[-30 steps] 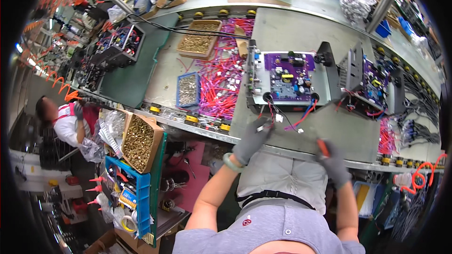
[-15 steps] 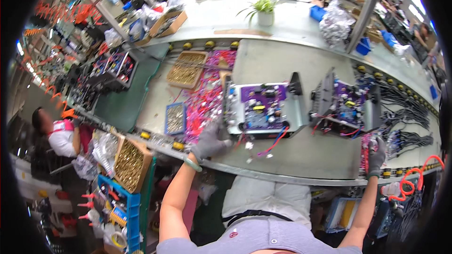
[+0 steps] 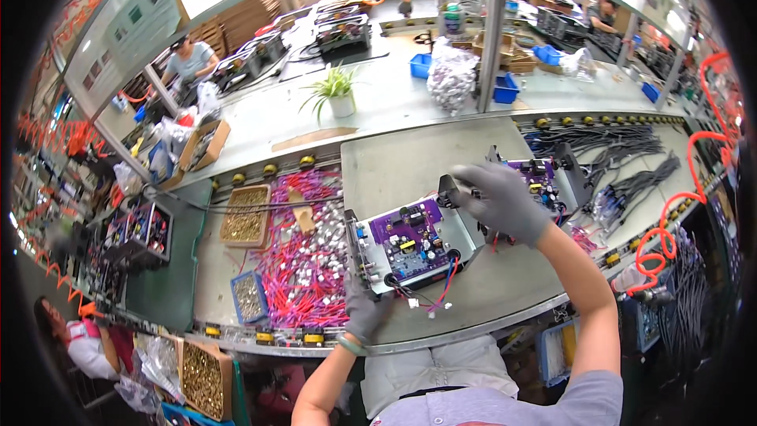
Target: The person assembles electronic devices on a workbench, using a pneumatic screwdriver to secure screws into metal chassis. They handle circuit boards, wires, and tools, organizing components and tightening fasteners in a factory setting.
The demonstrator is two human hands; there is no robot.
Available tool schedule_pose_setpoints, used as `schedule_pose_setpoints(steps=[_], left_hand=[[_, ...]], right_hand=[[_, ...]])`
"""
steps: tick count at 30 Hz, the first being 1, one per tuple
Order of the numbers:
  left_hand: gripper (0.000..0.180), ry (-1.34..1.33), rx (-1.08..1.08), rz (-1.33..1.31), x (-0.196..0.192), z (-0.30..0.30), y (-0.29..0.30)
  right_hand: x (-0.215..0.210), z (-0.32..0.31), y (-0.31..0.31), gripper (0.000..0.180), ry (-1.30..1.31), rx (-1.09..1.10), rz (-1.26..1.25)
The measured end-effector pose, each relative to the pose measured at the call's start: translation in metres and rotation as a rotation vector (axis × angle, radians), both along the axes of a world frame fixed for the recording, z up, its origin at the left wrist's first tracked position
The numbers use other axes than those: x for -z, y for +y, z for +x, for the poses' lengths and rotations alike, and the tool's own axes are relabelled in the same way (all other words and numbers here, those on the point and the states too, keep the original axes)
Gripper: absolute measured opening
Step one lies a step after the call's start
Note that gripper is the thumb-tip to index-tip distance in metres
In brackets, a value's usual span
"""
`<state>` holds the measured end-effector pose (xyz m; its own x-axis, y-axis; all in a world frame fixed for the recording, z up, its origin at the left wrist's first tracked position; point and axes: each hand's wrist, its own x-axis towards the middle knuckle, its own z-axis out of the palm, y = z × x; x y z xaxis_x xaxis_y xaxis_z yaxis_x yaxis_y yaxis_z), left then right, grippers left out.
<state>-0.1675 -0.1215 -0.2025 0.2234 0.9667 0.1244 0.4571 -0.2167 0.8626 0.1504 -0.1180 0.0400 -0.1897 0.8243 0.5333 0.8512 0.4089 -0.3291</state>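
Note:
A metal chassis (image 3: 464,244) with a purple circuit board (image 3: 404,238) lies slightly turned on the bench before me. My left hand (image 3: 367,312), in a grey glove, is closed around its near left corner. Red, blue and black wires (image 3: 430,300) with white connectors hang from its front edge. Over its far right corner reaches my gloved right hand (image 3: 505,199), fingers stretched leftward and somewhat apart beside a black corner part (image 3: 448,192). I cannot tell whether they touch it. Behind that hand and forearm, a second chassis (image 3: 578,177) with a purple board (image 3: 536,181) is partly hidden.
Left of the chassis spreads a heap of red and pink wires (image 3: 303,268). Beyond it are a box of brass-coloured parts (image 3: 246,217) and a blue tray of small metal parts (image 3: 249,297). Black cables (image 3: 623,189) lie at right near an orange coiled hose (image 3: 670,229).
My right hand has left the wires at the right edge and come up and leftward to the chassis's far corner. The view has shifted, and the near chassis now sits more tilted.

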Motion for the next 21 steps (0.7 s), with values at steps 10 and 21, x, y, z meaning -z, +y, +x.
schedule_pose_setpoints(steps=[10,21], left_hand=[[0.074,-0.072,0.201,-0.186,-0.042,0.032,0.007],[0.039,-0.186,0.037,0.117,-0.171,-0.003,0.057]], right_hand=[[0.045,0.016,0.128,0.024,-0.414,0.009,-0.996],[0.046,0.001,0.049,0.024,0.355,-0.100,-0.414]])
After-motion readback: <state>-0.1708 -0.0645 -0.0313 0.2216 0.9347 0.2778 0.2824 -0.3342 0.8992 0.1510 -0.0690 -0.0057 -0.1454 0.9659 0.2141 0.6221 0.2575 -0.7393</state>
